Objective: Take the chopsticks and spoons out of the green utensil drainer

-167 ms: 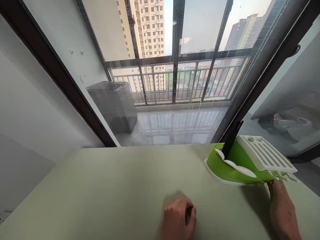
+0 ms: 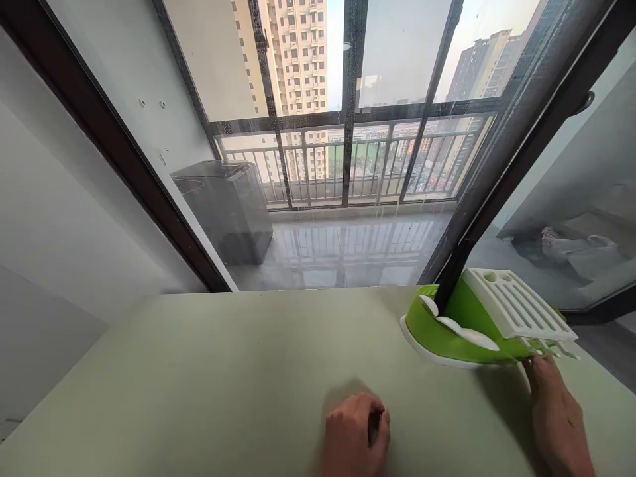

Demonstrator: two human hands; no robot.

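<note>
- Resting on the pale green counter (image 2: pixel 199 371), the left hand (image 2: pixel 355 434) is curled into a loose fist near the lower middle of the view; whether anything lies inside it cannot be told.
- The right hand (image 2: pixel 556 414) reaches from the lower right with its fingers stretched out, and the fingertips (image 2: pixel 539 363) touch the near edge of a green dish rack (image 2: pixel 447 334). It does not close around anything.
- That dish rack sits tilted on the counter at the right, with a white rim along its base.
- A white slotted tray (image 2: pixel 517 305) lies across the top of the rack, sloping down to the right.
- Behind the counter stands a large window (image 2: pixel 342 132) with dark frames, showing a balcony railing and tall buildings.
- A dark grey washing machine (image 2: pixel 223 209) stands on the balcony at the left.
</note>
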